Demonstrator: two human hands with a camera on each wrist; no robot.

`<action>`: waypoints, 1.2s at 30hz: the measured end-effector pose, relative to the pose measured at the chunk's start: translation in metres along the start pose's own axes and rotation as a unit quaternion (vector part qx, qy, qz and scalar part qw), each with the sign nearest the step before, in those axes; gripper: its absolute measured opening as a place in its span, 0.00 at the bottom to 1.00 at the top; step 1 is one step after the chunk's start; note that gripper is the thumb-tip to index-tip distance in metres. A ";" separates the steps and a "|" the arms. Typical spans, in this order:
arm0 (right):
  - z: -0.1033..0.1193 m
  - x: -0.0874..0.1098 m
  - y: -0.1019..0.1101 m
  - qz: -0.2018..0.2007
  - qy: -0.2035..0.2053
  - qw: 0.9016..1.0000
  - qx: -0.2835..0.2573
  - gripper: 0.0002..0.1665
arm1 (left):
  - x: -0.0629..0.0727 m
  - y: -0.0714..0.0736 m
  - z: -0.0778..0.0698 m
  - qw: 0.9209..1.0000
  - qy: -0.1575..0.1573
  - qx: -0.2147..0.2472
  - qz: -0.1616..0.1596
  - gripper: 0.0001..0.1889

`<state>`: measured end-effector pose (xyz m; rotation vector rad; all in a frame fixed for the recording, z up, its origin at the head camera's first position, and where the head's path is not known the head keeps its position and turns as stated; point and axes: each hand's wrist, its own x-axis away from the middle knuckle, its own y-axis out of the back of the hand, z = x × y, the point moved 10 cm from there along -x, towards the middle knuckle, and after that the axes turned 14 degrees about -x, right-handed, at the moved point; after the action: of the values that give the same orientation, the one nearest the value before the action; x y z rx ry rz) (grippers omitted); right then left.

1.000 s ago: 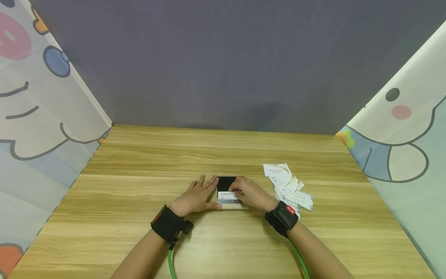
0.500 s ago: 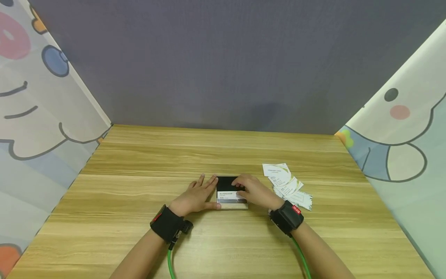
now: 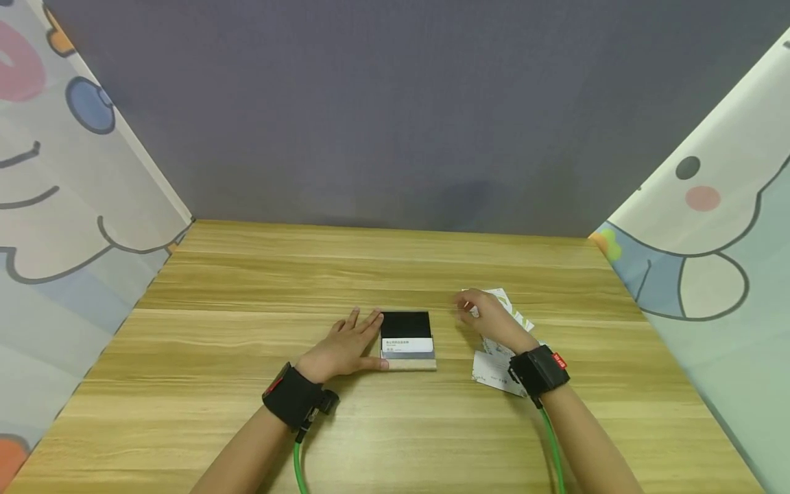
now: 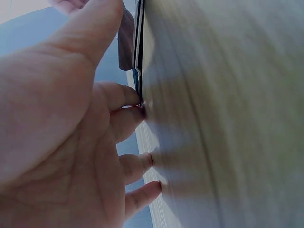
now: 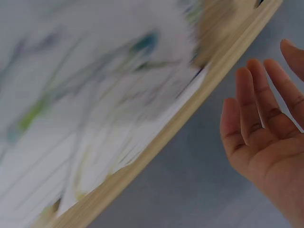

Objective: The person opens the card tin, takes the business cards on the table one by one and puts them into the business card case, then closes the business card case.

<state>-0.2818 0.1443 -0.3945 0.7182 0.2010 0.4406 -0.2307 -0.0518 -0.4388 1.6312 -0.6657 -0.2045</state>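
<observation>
The step in hand looks to be between two cards: one card (image 3: 407, 345) lies in the near part of the black card case (image 3: 404, 324), while the right hand (image 3: 494, 322) hangs over the loose cards (image 3: 492, 370) on the right. The right hand is released, its fingers slightly bent and holding nothing. The left hand (image 3: 338, 351) is spread and ungrasping, two fingertips against the case's left edge and the thumb at its near left corner, apparently steadying it. If another card is wanted, the next move calls for fingertips under one edge to part it from the overlapping heap, with the case kept steady.

Counted: one case, at the middle of the worktop (image 3: 308, 267), with one card showing in it; whether more lie beneath cannot be told. The loose cards number at least four, some with gold curves on the far side, some with leafy prints nearer; the right hand and wrist hide the rest. There are two black wristbands (image 3: 292, 396) and two green cables (image 3: 299, 460).
</observation>
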 end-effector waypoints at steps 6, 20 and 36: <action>-0.028 -0.001 0.020 -0.035 -0.030 0.999 0.018 0.19 | 0.000 0.001 0.000 1.000 0.002 0.000 -0.001 0.46; -0.063 0.000 0.041 -0.047 -0.069 0.995 0.046 0.28 | 0.001 0.002 -0.002 1.000 0.001 0.004 0.001 0.46; -0.067 -0.001 0.037 -0.034 -0.078 0.994 0.064 0.26 | 0.000 0.001 -0.001 1.000 0.002 -0.002 -0.003 0.46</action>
<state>-0.3168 0.2077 -0.4190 0.8646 0.1076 0.3064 -0.2303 -0.0511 -0.4378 1.6302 -0.6565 -0.2073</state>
